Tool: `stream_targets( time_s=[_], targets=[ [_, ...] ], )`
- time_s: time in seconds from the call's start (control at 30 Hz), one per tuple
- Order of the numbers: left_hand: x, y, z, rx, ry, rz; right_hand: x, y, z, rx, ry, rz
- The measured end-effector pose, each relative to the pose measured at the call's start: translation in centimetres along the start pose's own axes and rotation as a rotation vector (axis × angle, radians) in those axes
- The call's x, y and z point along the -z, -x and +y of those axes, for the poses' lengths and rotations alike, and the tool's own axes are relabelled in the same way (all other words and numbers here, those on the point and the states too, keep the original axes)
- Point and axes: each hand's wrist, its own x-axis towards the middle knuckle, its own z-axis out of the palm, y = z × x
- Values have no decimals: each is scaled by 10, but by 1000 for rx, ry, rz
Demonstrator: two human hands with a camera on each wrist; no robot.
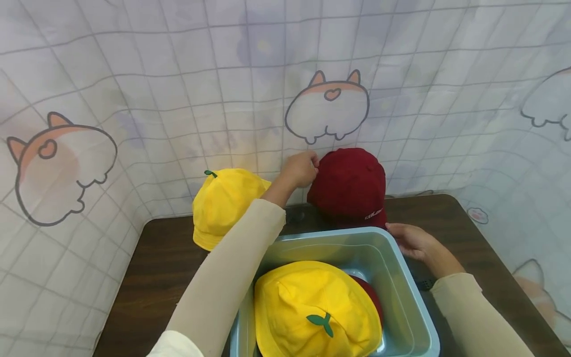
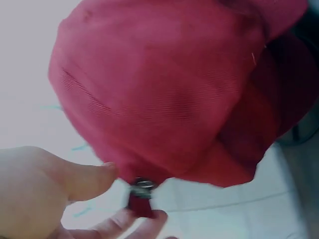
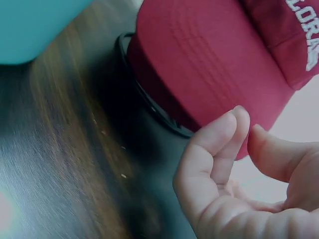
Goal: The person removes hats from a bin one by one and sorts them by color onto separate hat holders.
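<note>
A dark red cap with pale lettering is at the back of the table, between my two hands. My left hand is at its back end, thumb and curled fingers about the short strap with its metal buckle. My right hand is at the brim, fingertips and thumb bent together at its edge. Below the brim shows a black ring. In front of the cap, a light blue bin holds a yellow hat with a green sprout, over something dark red.
Another yellow hat with a green sprout stands at the back left, partly behind my left sleeve. The dark wood table ends at a checked cloth printed with cartoon animals, which rises behind and on both sides.
</note>
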Motion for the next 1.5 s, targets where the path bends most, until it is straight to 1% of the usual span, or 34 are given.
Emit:
stream_targets(
  time_s=[0.07, 0.13, 0.2, 0.27, 0.37, 0.43, 0.53, 0.6, 0.67, 0.73, 0.83, 0.9, 0.97, 1.07, 1.13, 1.23, 1.3, 1.4, 1.5],
  targets=[
    [5, 7, 5, 3, -29, -2, 2, 6, -4, 18, 76, 98],
    [13, 19, 12, 6, -34, 14, 1, 12, -10, 42, 170, 201],
    [24, 34, 18, 3, -48, 30, -2, 19, -20, 82, 262, 298],
    [35, 51, 22, -25, -59, 57, -9, 26, -33, 146, 320, 370],
    [52, 82, 25, -90, -98, 90, -24, 41, -55, 255, 371, 435],
    [61, 103, 22, -132, -111, 118, -36, 53, -68, 312, 412, 467],
    [72, 136, 12, -171, -107, 149, -57, 71, -86, 371, 472, 476],
    [77, 156, 2, -192, -108, 161, -72, 84, -94, 405, 540, 469],
    [78, 174, -10, -206, -113, 167, -88, 96, -99, 427, 627, 441],
    [78, 191, -23, -211, -125, 166, -105, 108, -102, 444, 743, 411],
    [72, 212, -43, -219, -133, 162, -133, 122, -99, 488, 932, 350],
    [65, 224, -56, -212, -122, 153, -150, 129, -95, 518, 1016, 303],
    [57, 235, -67, -197, -88, 145, -165, 133, -89, 555, 1089, 253],
    [44, 248, -80, -166, -32, 138, -184, 135, -79, 609, 1181, 162],
    [34, 255, -87, -153, -1, 138, -194, 135, -72, 675, 1243, 91],
    [19, 264, -93, -140, 32, 127, -208, 137, -60, 763, 1328, -18],
    [10, 269, -96, -119, 54, 119, -215, 139, -54, 812, 1401, -67],
    [0, 276, -98, -80, 102, 122, -225, 144, -47, 817, 1494, -109],
    [-6, 281, -97, -55, 132, 140, -231, 147, -42, 775, 1566, -129]
  ],
)
